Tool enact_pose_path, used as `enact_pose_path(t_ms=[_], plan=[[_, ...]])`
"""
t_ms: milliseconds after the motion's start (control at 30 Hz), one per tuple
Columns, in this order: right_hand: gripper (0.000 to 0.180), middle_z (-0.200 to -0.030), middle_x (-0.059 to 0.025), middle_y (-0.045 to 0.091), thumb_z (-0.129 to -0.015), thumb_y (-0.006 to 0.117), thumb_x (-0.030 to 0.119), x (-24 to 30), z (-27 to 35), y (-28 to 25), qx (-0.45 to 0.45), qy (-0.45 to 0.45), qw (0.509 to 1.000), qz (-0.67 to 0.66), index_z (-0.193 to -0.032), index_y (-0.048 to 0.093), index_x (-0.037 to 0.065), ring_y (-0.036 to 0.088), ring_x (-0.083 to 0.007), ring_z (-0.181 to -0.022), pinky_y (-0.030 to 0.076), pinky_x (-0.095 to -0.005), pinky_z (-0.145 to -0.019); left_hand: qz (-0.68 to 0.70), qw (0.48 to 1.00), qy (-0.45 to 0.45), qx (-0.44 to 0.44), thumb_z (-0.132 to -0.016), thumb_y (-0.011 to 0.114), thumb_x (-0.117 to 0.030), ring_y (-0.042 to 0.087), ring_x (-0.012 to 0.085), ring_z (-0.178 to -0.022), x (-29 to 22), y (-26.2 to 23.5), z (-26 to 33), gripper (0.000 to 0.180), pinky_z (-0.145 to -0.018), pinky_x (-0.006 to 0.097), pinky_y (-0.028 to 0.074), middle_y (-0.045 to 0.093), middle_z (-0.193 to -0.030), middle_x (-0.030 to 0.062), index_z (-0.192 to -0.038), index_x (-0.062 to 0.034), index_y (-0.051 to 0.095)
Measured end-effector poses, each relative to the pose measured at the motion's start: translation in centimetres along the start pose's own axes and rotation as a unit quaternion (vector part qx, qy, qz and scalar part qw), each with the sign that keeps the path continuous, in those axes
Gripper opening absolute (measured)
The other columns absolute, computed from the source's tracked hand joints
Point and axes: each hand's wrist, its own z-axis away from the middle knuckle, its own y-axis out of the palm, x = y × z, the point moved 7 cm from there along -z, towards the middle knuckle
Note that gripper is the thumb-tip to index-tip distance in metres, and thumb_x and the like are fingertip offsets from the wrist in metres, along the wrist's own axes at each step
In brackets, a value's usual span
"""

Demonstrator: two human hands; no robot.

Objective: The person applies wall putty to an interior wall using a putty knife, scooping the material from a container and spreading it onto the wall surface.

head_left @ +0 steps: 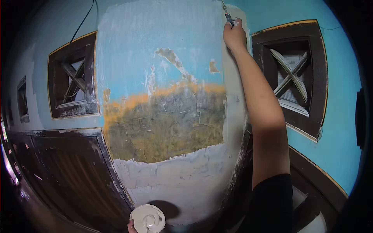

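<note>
My right arm reaches up along the wall's right edge. My right hand (235, 37) is closed around the dark handle of a putty knife (229, 17), whose thin metal blade points up at the top of the view. At the bottom, my left hand (131, 226) shows only its fingers, gripping the side of a round tub (134, 216). White putty (149, 219) lies swirled inside it. In front of me the wall (128, 70) has light blue paint, an orange-edged grey-brown rough patch (167, 120) and pale smoothed putty below and along its right side.
Dark-framed vents with crossed slats stand left (72, 75) and right (291, 73) of this wall. A dark wooden door (66, 171) fills the lower left. Turquoise wall (342, 97) runs along the right. A black cable (82, 21) hangs at the upper left.
</note>
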Motion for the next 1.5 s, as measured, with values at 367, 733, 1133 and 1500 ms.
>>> enact_pose_path(t_ms=[367,733,1133,1500], plan=[[0.042,-0.105,-0.0234,0.068,-0.097,0.049,0.033,1.2,1.5,2.3,0.132,-0.042,0.969,0.207,-0.134,0.043,0.016,0.065,-0.0436,-0.101,0.052,-0.0534,-0.084,-0.008,1.0,-0.027,-0.014,-0.102,0.043,-0.034,0.057,0.0283,-0.121,0.0,-0.1,-1.4,0.05,-0.103,0.043,0.047,0.059,-0.133,0.0144,-0.137,0.001,0.049],[0.044,-0.099,-0.0272,0.067,-0.097,0.046,0.031,0.7,5.6,1.4,0.189,-0.07,0.948,0.245,-0.136,0.038,0.013,0.065,-0.0472,-0.095,0.05,-0.0549,-0.083,-0.053,0.998,-0.001,0.031,-0.1,0.046,-0.035,0.06,0.0281,-0.116,1.3,0.2,-3.9,0.052,-0.096,0.044,0.051,0.061,-0.129,0.0154,-0.136,0.0018,0.05],[0.044,-0.089,-0.0283,0.066,-0.096,0.049,0.027,-0.7,12.8,-1.7,0.238,-0.065,0.939,0.24,-0.135,0.04,0.01,0.064,-0.0491,-0.087,0.05,-0.057,-0.079,-0.056,0.997,-0.013,0.052,-0.099,0.049,-0.034,0.062,0.0278,-0.114,1.9,2.3,-2.9,0.049,-0.095,0.043,0.052,0.063,-0.126,0.0147,-0.132,0.0027,0.054],[0.038,-0.101,-0.0253,0.066,-0.095,0.054,0.027,-0.5,10.6,-6.6,0.025,-0.148,0.983,0.109,-0.13,0.052,0.014,0.064,-0.0471,-0.091,0.051,-0.0531,-0.08,-0.032,0.999,-0.014,0.006,-0.099,0.049,-0.032,0.061,0.0296,-0.115,1.1,2.1,-0.9,0.05,-0.094,0.043,0.053,0.061,-0.128,0.0152,-0.135,0.0019,0.05]])
